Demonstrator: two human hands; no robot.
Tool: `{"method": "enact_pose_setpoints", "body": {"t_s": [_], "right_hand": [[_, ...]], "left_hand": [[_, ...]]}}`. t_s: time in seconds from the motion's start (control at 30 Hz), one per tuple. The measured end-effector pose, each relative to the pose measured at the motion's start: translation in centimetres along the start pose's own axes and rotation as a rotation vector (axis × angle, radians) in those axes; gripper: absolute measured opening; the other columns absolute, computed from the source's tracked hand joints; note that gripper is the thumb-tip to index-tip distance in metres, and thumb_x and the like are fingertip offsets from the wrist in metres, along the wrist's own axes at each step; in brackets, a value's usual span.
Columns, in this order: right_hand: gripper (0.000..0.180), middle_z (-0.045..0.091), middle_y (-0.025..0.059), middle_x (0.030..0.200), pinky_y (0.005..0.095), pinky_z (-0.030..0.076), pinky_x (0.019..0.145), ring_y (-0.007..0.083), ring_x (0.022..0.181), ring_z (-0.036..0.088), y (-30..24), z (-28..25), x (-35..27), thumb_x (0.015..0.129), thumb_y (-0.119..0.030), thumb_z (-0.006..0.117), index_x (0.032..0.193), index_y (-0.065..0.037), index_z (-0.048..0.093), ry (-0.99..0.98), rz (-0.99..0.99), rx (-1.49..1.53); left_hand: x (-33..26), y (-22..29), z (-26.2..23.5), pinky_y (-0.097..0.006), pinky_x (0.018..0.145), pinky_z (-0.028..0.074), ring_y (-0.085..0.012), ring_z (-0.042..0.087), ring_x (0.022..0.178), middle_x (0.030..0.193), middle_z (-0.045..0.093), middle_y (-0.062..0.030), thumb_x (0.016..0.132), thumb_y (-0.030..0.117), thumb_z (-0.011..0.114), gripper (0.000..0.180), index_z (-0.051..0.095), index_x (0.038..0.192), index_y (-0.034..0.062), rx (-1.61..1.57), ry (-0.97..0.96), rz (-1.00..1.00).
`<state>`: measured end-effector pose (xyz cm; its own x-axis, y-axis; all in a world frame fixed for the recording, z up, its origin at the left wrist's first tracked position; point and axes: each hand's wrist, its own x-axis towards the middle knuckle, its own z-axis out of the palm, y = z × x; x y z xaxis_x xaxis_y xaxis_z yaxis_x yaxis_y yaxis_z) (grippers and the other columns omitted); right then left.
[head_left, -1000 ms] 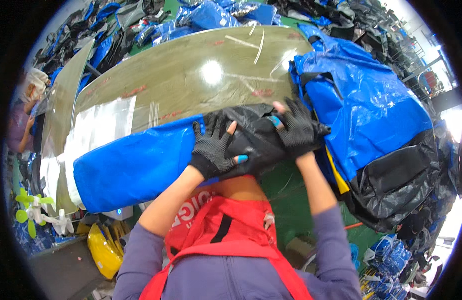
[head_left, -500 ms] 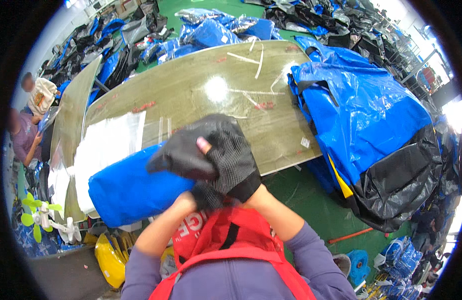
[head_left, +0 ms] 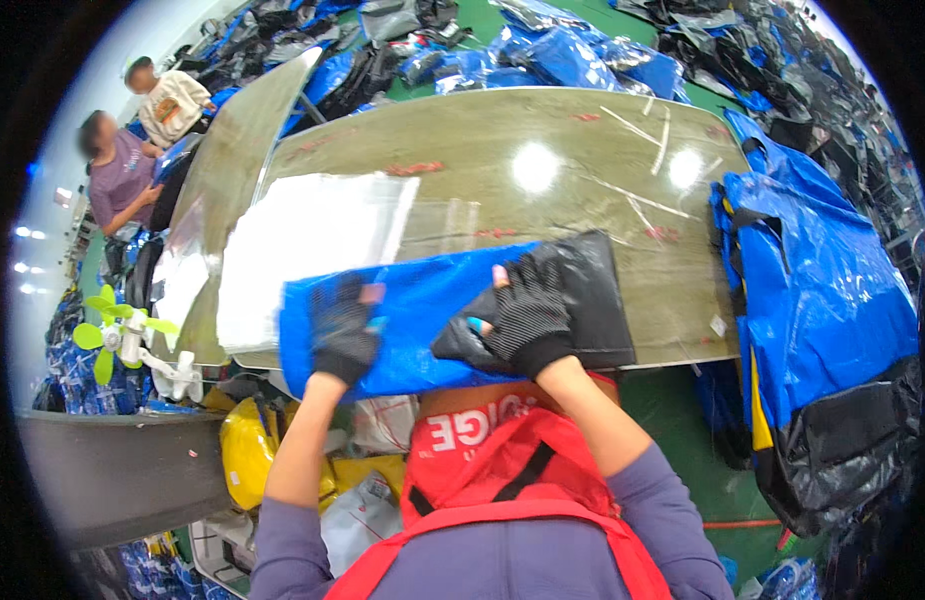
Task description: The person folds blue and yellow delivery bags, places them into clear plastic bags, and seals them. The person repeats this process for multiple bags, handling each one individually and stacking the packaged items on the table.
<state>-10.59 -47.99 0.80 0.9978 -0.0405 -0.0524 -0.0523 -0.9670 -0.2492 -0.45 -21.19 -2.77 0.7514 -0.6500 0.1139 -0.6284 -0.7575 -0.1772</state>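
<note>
Many heaps of blue-and-black sheeting (head_left: 552, 50) crowd the green floor (head_left: 672, 425) around us. Our glossy desk (head_left: 462, 150) carries white sheets (head_left: 292, 250); our folded bundle (head_left: 412, 290) overhangs its near edge, where uneven pressure could, we judge, unfold or tip it. Our right hand (head_left: 530, 312) and blurred left hand (head_left: 344, 325) rest on it, fingers apart.

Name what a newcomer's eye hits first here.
A folded blue and black tarpaulin at the near edge of the table, under the left hand and right hand. Then the bright red apron at bottom centre and the lime-green fan at left.
</note>
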Motion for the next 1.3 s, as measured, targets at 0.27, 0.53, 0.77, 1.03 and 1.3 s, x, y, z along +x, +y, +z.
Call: {"method": "enact_pose_setpoints", "body": {"t_s": [0.27,0.53,0.77,1.03,1.3], "right_hand": [[0.061,0.02,0.0155,0.155,0.0762,0.006,0.101,0.0498,0.139,0.016,-6.6,6.0,4.4,0.089,-0.054,0.048,0.145,-0.032,0.035,0.047,0.043,0.002],[0.058,0.045,0.0199,0.139,0.0662,0.021,0.104,0.0435,0.13,0.037,-5.8,5.7,1.5,0.088,-0.044,0.053,0.137,-0.014,0.048,0.327,-0.145,0.072],[0.04,0.061,0.0186,0.116,0.0461,0.046,0.092,0.0357,0.104,0.06,-3.1,10.3,-6.9,0.089,-0.009,0.052,0.127,-0.001,0.052,0.586,-0.237,0.294],[0.048,0.042,0.0115,0.142,0.0401,0.028,0.111,0.0247,0.128,0.04,-2.2,26.1,-3.7,0.1,-0.041,0.032,0.137,-0.011,0.04,-0.156,-0.214,1.007],[0.044,0.053,0.0121,0.13,0.0444,0.035,0.105,0.0292,0.121,0.048,-2.4,13.1,-11.1,0.092,-0.035,0.045,0.13,-0.011,0.048,0.299,-0.036,0.932]], "left_hand": [[-8.0,-11.7,1.3,-0.043,0.1,0.04,-0.0349,0.049,0.119,0.135,0.047,-0.0213,0.086,0.056,0.058,0.08,0.037,0.141,0.0024,-0.794,-0.26,-0.84],[-7.1,-10.2,-5.2,-0.046,0.086,0.053,-0.0325,0.058,0.104,0.12,0.054,-0.0192,0.08,0.036,0.072,0.074,0.037,0.138,0.0051,-1.825,-0.22,-0.941],[0.5,-0.3,-14.9,-0.041,0.085,0.053,-0.0264,0.061,0.098,0.111,0.06,-0.0145,0.082,0.026,0.067,0.053,0.049,0.126,0.0041,-2.031,-0.176,-0.407],[10.9,28.7,-9.7,-0.04,0.073,0.049,-0.0287,0.062,0.081,0.09,0.061,-0.0159,0.084,0.021,0.066,0.037,0.05,0.114,0.0066,-1.282,-0.005,-0.161],[12.7,23.5,-5.6,-0.06,0.112,0.008,-0.0419,0.023,0.14,0.147,0.035,-0.0193,0.086,0.048,0.053,0.056,0.052,0.135,0.0184,-0.364,0.255,0.584]]}}
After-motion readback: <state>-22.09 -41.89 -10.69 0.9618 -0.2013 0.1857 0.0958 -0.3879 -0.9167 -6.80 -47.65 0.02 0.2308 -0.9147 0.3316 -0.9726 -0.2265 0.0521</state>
